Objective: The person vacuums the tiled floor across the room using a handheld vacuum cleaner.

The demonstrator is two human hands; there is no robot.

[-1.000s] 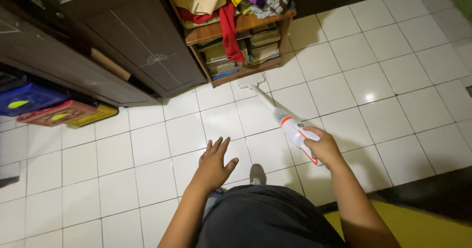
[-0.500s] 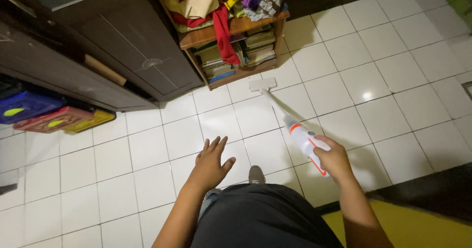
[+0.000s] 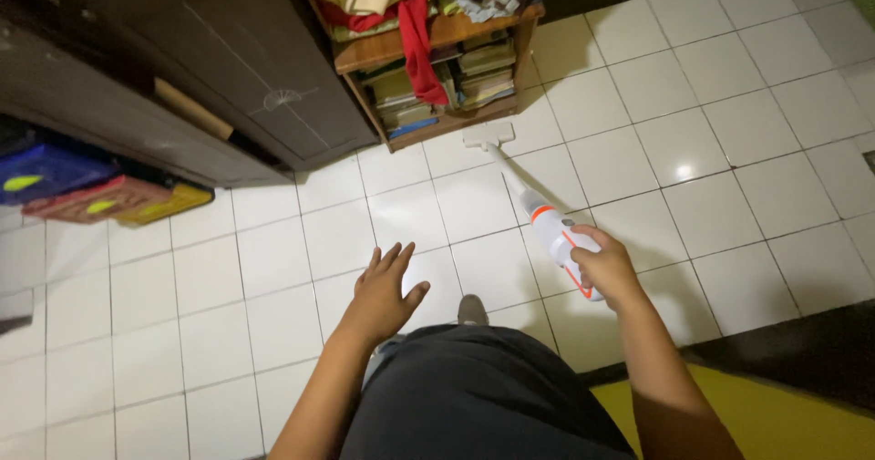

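My right hand (image 3: 603, 268) grips the handle of a white and orange stick vacuum (image 3: 552, 229). Its thin wand slants up and left to a flat white floor head (image 3: 488, 134), which rests on the white tiled floor (image 3: 629, 159) just in front of a low wooden shelf (image 3: 437, 50). My left hand (image 3: 384, 293) hovers over the tiles with fingers spread and holds nothing. One shoe tip (image 3: 472, 310) shows between my arms, above my dark shirt.
The shelf holds stacked books and piled coloured cloth, with a red cloth (image 3: 416, 41) hanging down. A dark wooden cabinet (image 3: 237, 68) stands at the upper left. Blue, red and yellow flat boxes (image 3: 91, 196) lie under it. A yellow surface (image 3: 775, 419) is at the lower right.
The vacuum head first slid back from the shelf, then moved slightly forward and right again. My right hand followed it. My left hand stayed spread over the tiles.
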